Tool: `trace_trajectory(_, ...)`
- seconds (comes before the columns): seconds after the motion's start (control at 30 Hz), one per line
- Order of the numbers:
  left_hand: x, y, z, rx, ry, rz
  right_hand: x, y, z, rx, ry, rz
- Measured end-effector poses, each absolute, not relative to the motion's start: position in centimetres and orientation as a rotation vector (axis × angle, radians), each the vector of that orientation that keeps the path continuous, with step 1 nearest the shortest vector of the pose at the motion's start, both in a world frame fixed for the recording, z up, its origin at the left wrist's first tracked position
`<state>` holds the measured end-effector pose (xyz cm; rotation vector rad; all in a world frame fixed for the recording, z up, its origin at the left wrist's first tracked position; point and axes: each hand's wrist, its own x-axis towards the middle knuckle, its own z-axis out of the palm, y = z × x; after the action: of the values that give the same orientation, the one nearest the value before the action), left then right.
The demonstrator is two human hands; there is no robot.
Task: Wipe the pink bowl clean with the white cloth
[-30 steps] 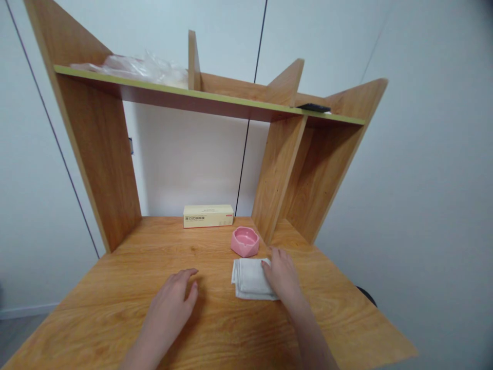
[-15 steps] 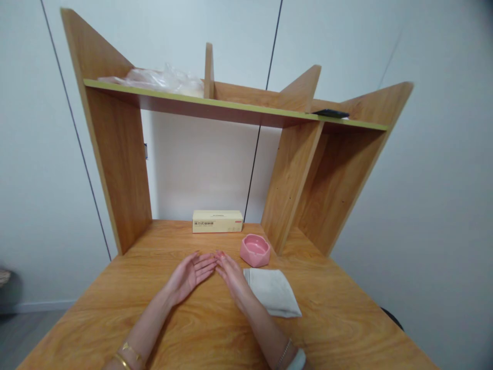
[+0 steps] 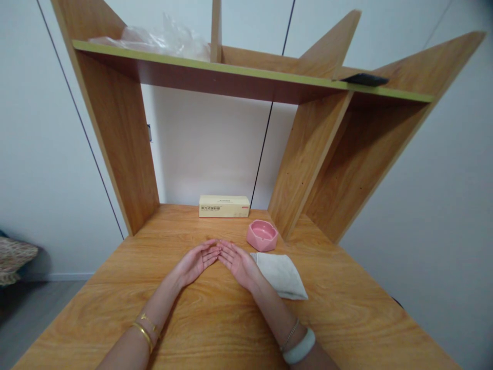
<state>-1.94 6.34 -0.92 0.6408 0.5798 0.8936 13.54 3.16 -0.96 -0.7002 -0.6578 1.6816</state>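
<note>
My left hand (image 3: 198, 263) rests over the wooden desk, palm turned inward and fingers stretched out, with nothing in it. Opposite it, my right hand (image 3: 239, 264) is open too, its palm showing and its fingertips meeting those of the left. A folded light grey cloth (image 3: 280, 276) lies flat just right of my right hand, partly behind the wrist. Beyond the cloth stands a pink faceted ashtray (image 3: 262, 236), apart from both hands.
A long cream box (image 3: 224, 207) with printed lettering stands at the back of the desk (image 3: 215, 329). Over it runs a wooden shelf unit (image 3: 246, 74) with upright panels. On top lie a clear plastic bag (image 3: 165, 43) and a flat dark object (image 3: 365, 79).
My right hand has turned so that its palm now shows, and the fingertips of both hands have come together. The camera view has tilted down and moved closer.
</note>
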Motion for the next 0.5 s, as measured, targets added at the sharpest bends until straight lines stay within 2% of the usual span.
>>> trace_trajectory(0.5, -1.81, 6.27, -0.84, 0.608, 0.61, 0.923, 13.49, 2.94, -0.77, -0.623, -0.603, 1.739)
